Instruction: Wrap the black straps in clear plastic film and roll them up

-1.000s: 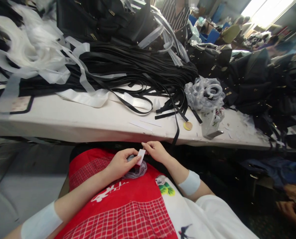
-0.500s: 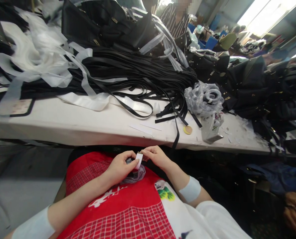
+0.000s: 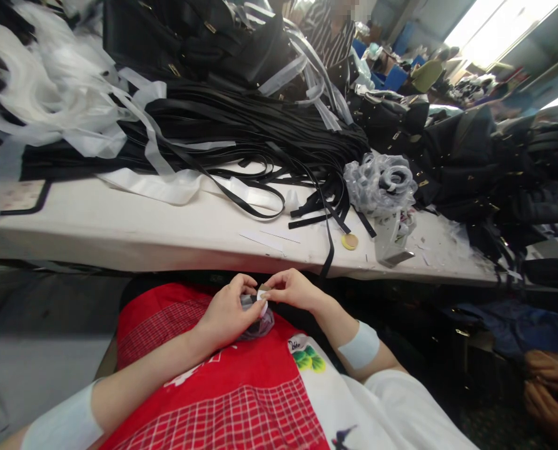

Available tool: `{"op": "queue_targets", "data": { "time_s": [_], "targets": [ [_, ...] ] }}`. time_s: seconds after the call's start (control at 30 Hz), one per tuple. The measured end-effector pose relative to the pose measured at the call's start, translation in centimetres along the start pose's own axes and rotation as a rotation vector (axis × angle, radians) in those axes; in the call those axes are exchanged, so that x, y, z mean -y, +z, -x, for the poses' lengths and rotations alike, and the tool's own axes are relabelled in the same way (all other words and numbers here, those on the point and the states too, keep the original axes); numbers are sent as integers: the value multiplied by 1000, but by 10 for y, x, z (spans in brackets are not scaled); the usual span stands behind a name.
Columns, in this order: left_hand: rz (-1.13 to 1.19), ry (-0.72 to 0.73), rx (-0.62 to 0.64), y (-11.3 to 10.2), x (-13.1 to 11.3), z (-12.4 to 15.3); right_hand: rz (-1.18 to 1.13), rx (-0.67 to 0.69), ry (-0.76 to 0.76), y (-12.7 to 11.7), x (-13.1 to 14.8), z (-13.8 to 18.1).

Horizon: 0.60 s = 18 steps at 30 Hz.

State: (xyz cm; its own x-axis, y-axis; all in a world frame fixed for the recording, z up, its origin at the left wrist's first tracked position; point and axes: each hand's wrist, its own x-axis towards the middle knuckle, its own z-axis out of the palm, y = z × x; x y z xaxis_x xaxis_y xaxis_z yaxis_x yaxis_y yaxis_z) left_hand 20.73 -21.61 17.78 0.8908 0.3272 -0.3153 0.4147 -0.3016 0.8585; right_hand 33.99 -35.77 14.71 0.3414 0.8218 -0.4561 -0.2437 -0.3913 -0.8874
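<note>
My left hand (image 3: 226,312) is closed over my lap, its thumb pressed against a small white piece (image 3: 261,301) that looks like a folded label or tag. My right hand (image 3: 294,290) pinches the upper edge of the same white piece. Beneath the fingers, a crumpled greyish, see-through bundle (image 3: 260,326) rests against the red apron (image 3: 227,387); what it is I cannot make out. My left fingers partly hide both the white piece and the bundle.
On the white table (image 3: 166,240) lie black straps (image 3: 260,119), translucent white strips (image 3: 67,106), a clear plastic coil (image 3: 380,184), a yellow-edged disc (image 3: 349,241) and a tape dispenser (image 3: 394,253). Black bags (image 3: 466,150) are heaped on the right. Another person's hands (image 3: 548,387) show at lower right.
My right fingers have moved left onto the white piece, which is now more covered. The view has shifted slightly. More of the other person's hands shows at lower right.
</note>
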Motion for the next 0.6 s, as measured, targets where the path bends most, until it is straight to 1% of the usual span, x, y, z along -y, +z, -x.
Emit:
{"op": "queue_targets", "data": {
  "time_s": [0.07, 0.13, 0.17, 0.23, 0.3, 0.33, 0.4, 0.43, 0.5, 0.6],
  "targets": [
    [-15, 15, 19, 0, 1, 0, 1, 22, -31, 1, -2, 0],
    [-19, 37, 32, -1, 3, -1, 87, 2, -78, 4, -1, 2],
    [-18, 51, 42, -1, 4, -2, 183, -36, -116, 7, 1, 4],
    [-21, 71, 79, -3, 6, -4, 459, -149, -236, 13, 4, 9],
    [1, 41, 184, -7, 8, -7, 744, -249, -393, 20, 8, 17],
    [38, 2, 256, -9, 9, -9, 848, -267, -470, 23, 10, 21],
    [175, -85, 362, -16, 10, -12, 965, -246, -588, 28, 13, 30],
    [264, -124, 379, -20, 9, -14, 989, -228, -626, 30, 15, 33],
    [463, -186, 341, -26, 8, -18, 1000, -217, -677, 34, 15, 39],
    [688, -248, 294, -28, 6, -24, 997, -273, -702, 37, 13, 44]
  ]
}}
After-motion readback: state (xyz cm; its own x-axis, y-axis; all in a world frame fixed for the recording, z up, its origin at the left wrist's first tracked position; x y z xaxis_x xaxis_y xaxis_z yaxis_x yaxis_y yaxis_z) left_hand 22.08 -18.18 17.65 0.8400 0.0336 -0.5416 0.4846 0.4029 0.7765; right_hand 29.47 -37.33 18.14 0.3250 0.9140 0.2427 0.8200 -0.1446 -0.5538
